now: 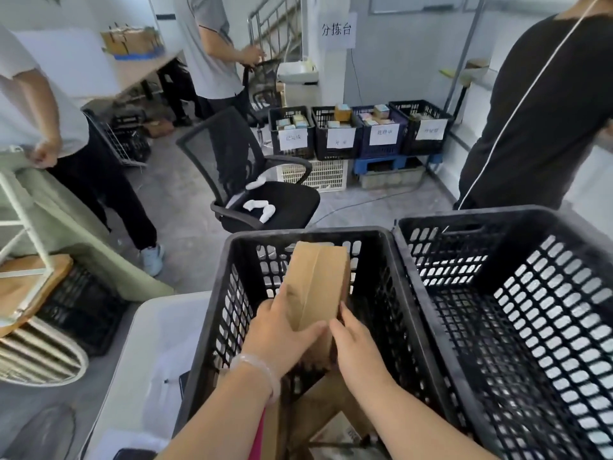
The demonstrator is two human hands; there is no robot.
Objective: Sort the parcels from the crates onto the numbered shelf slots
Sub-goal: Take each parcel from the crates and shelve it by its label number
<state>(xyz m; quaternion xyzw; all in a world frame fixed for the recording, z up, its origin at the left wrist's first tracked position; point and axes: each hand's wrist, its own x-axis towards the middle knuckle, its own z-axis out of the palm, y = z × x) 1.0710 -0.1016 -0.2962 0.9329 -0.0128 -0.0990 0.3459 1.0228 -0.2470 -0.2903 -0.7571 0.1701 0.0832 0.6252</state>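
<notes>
A brown cardboard parcel (318, 280) stands tilted inside the left black crate (229, 260). My left hand (282, 330) grips its near left edge, thumb across the top face. My right hand (356, 343) holds its near right side with fingers curled against it. More brown parcels (318, 406) lie lower in the same crate, partly hidden by my arms. The right black crate (418, 270) beside it shows only its mesh floor and walls.
Both crates sit on a white table (156, 343). A black office chair (265, 200) stands beyond them. Three people stand around: far left, back centre, right. Several labelled crates (358, 131) with small boxes line the back wall. A black crate (83, 310) sits on the floor at left.
</notes>
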